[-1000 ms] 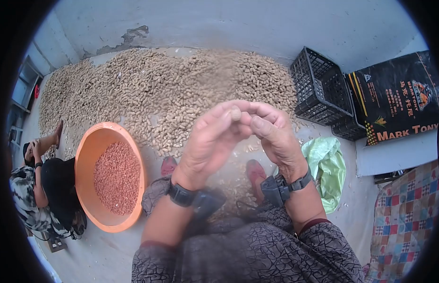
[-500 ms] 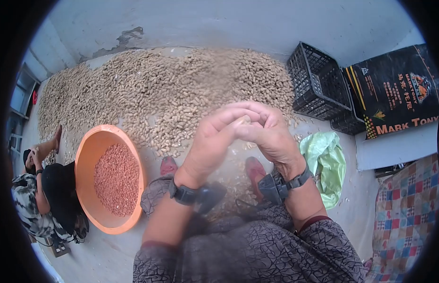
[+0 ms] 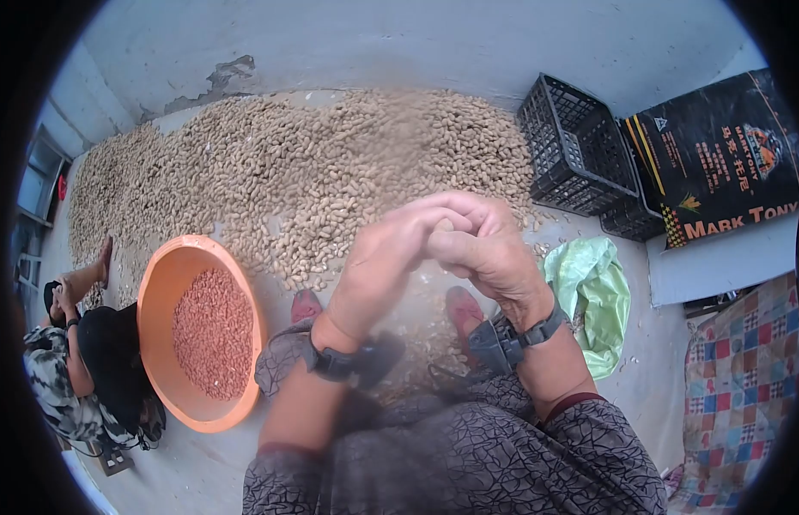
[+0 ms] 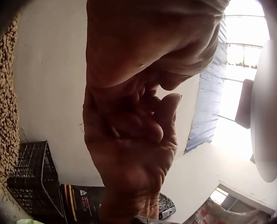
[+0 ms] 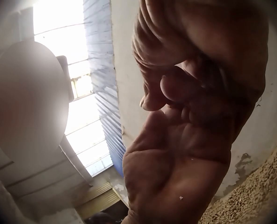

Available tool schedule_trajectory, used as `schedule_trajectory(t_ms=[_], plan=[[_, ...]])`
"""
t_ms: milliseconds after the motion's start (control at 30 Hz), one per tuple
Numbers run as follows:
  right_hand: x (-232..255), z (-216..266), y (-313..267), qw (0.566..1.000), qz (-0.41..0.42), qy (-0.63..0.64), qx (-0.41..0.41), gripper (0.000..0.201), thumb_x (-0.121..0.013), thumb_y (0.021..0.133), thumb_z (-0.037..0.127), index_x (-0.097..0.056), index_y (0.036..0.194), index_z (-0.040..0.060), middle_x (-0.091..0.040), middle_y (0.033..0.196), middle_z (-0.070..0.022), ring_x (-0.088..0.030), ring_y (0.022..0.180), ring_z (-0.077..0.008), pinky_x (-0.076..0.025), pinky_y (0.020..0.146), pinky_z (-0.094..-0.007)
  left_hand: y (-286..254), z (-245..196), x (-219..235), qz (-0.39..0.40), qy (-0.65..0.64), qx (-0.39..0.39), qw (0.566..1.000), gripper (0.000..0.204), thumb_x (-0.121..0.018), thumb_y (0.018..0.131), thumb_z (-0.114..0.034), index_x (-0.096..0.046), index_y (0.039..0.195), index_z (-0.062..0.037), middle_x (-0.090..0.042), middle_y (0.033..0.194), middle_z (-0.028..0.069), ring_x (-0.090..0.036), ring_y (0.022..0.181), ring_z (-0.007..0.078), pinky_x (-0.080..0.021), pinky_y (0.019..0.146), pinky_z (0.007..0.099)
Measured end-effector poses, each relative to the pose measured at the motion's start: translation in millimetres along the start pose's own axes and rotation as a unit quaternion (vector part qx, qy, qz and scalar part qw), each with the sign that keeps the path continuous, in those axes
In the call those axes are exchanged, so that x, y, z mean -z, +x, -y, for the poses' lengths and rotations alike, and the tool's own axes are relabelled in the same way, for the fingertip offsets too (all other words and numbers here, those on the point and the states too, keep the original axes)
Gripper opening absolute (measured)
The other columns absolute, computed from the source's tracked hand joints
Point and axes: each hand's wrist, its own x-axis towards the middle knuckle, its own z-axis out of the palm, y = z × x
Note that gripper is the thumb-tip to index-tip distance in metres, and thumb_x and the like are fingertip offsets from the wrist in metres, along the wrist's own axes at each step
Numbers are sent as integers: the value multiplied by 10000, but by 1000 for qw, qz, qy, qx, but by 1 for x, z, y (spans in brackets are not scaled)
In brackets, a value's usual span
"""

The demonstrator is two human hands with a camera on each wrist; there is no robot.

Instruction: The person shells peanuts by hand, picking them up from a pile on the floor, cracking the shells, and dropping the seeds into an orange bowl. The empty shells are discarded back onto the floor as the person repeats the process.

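Observation:
In front of the lap, my left hand and right hand meet with curled fingers and thumbs together. A small pale bit of peanut shows between the thumbs; the fingers hide the rest of it. Both hands grip it. From below, in the left wrist view, the right hand and its bent fingers close against the left. The right wrist view shows the left palm with the fingertips pressed in together.
Unshelled peanuts are heaped along the wall. An orange basin of red kernels stands left, beside another seated person. At right are black crates, a printed black sack and a green bag.
The peanut, visible at the left fingertips a second ago, has become mostly covered as the left hand turned over and the right thumb closed in. The view has shifted slightly.

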Motion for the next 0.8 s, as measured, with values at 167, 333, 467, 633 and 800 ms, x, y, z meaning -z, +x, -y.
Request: schedule_trajectory(t_ms=[167,333,467,633,800], plan=[[-3,-4,1,999,-12,-35,21,336,-702,755,175,-621,1026,-7,-572,759,15,-474,611,-36,-379,511,-184,0,3,2,-6,14,7,1000,265,-489,902,-115,-577,1058,81,-601,1011,100,-583,889,140,-474,774,268],[0,-5,1,999,2,-38,13,339,-695,749,159,-619,1035,-7,-581,778,13,-486,631,-37,-386,527,-182,-1,2,-1,-18,-16,3,1000,301,-518,919,-155,-565,1096,84,-600,1032,109,-596,865,148,-489,762,278],[-3,-8,4,999,11,-24,35,319,-681,760,148,-626,1027,-17,-611,778,10,-469,612,-23,-364,505,-180,-3,2,0,-15,2,23,1000,332,-525,919,-179,-554,1121,83,-596,1063,105,-593,878,139,-481,761,274],[-3,3,-1,999,11,-26,-16,248,-653,780,107,-644,991,-22,-612,718,17,-445,565,-12,-332,477,-174,-5,-23,-8,26,148,-23,988,207,-517,857,-49,-594,1010,68,-589,1072,79,-561,907,134,-451,783,260],[-9,3,-3,999,-28,-26,2,190,-632,792,75,-658,954,-21,-586,669,27,-420,515,-9,-301,443,-170,-7,-14,-13,6,102,-32,994,198,-513,848,3,-560,1015,98,-591,1068,88,-607,816,125,-492,720,243]])
